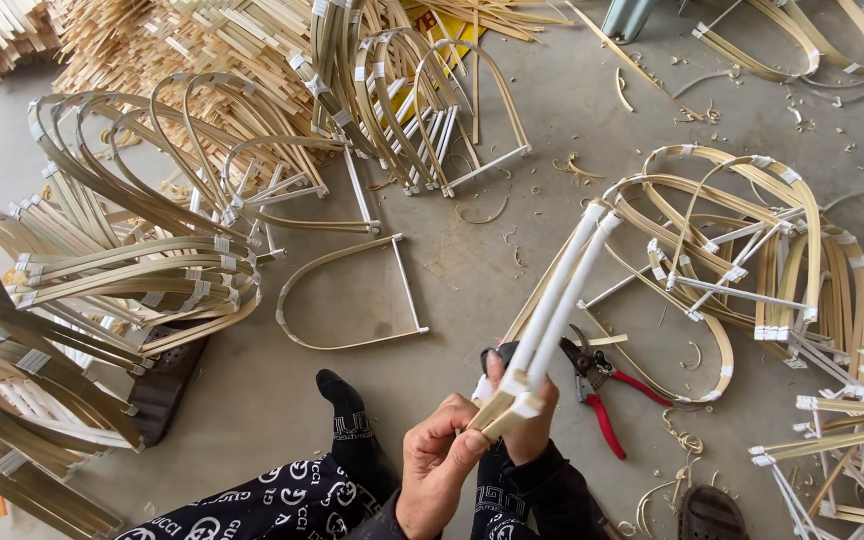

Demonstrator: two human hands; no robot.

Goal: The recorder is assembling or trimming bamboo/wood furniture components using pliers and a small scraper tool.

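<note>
Hands meet low in the view over a concrete floor [472,250] — the left hand [439,465] and right hand [524,425] both closed on the taped end of a bent bamboo frame [560,292] with white crossbars, held pointing away. Red-handled pruning shears [602,385] lie just beside it, among piles of finished bamboo hoops [132,250]. Keeping the strip ends flush and pinched firmly probably gives a neat joint.

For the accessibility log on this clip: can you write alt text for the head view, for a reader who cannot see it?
Seen from above, a person's left hand and right hand grip one end of a bundle of white tubes and bamboo strips. Red-handled pruning shears lie beside it on the concrete floor, with piles of bent bamboo hoops all around.
</note>
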